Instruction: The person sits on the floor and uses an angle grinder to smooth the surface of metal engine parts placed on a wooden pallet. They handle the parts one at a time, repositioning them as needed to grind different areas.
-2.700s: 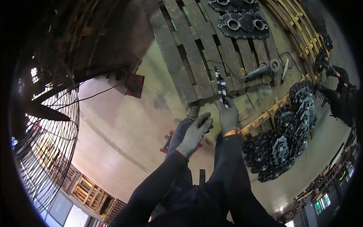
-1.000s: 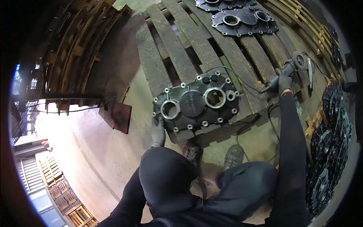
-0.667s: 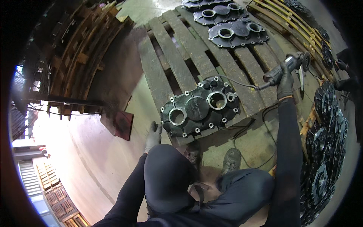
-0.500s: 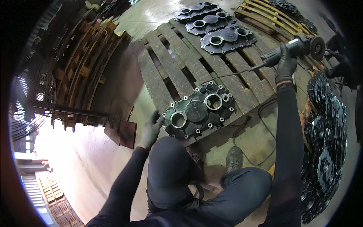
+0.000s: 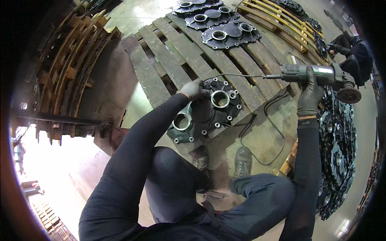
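My right hand (image 5: pixel 311 96), in a dark glove, is wrapped round the body of an angle grinder (image 5: pixel 295 71) held up at the right. The grinder's disc (image 5: pixel 349 95) points away to the right. My gloved left hand (image 5: pixel 194 90) reaches across to the far edge of a dark cast metal cover (image 5: pixel 203 111), its fingers curled at that edge and partly hidden. Two large bright-rimmed round openings and several small bolt holes show in the cover. It lies flat on the near end of a wooden pallet (image 5: pixel 161 56).
Several similar covers (image 5: pixel 231 34) lie at the pallet's far end. More covers are piled (image 5: pixel 337 156) at my right. The grinder's cord (image 5: pixel 277 128) crosses the pallet and loops on the floor. Pallets (image 5: pixel 76 60) are stacked at left. Another person (image 5: pixel 354 54) is at far right.
My left hand has moved from beside the cover's left end to its far edge. The grinder has shifted down and right, and its head has swung downward.
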Tool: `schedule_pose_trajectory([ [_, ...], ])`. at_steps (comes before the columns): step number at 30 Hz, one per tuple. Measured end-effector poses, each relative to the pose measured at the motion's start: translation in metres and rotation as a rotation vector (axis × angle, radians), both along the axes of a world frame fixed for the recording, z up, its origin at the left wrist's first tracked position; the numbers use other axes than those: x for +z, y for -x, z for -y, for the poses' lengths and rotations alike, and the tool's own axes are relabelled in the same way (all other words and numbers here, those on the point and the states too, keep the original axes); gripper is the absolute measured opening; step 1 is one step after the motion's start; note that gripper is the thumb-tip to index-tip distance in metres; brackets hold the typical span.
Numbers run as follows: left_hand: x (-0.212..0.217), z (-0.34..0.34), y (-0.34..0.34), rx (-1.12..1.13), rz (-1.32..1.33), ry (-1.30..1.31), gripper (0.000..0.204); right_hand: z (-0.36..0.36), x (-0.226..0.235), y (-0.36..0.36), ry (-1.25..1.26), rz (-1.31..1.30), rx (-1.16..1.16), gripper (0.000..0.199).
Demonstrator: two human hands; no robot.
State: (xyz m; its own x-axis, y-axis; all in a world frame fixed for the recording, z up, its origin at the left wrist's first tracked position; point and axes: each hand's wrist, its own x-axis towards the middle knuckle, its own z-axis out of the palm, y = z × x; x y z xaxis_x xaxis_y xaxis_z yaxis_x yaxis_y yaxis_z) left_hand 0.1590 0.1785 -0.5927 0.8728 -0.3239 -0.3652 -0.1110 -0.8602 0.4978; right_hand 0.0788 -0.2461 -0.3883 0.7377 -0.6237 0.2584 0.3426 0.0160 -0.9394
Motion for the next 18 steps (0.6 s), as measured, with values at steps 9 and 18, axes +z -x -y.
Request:
schedule_pose_trajectory([
  [9, -0.045, -0.011, -0.044, 0.178, -0.129, 0.223, 0.063, 0.023, -0.054, -0.015, -0.053, -0.046, -0.089, 0.050],
  [18, 0.033, 0.005, 0.000, 0.250, -0.067, 0.348, 0.065, 0.082, -0.050, -0.012, 0.082, -0.015, -0.430, 0.056],
])
